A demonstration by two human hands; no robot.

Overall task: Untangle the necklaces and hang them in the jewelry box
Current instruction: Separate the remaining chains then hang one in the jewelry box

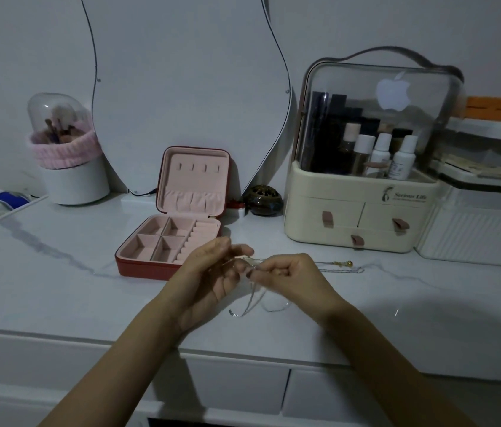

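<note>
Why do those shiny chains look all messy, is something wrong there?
The necklaces are tangled: thin chains bunch between the left hand and right hand, with loops drooping onto the table. The jewelry box stands open, its hooks bare. Nothing looks spilled or broken.

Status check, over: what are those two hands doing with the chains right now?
Left hand and right hand both pinch the tangled necklaces. Jewelry box open, hooks bare. Nothing in the way.
</note>
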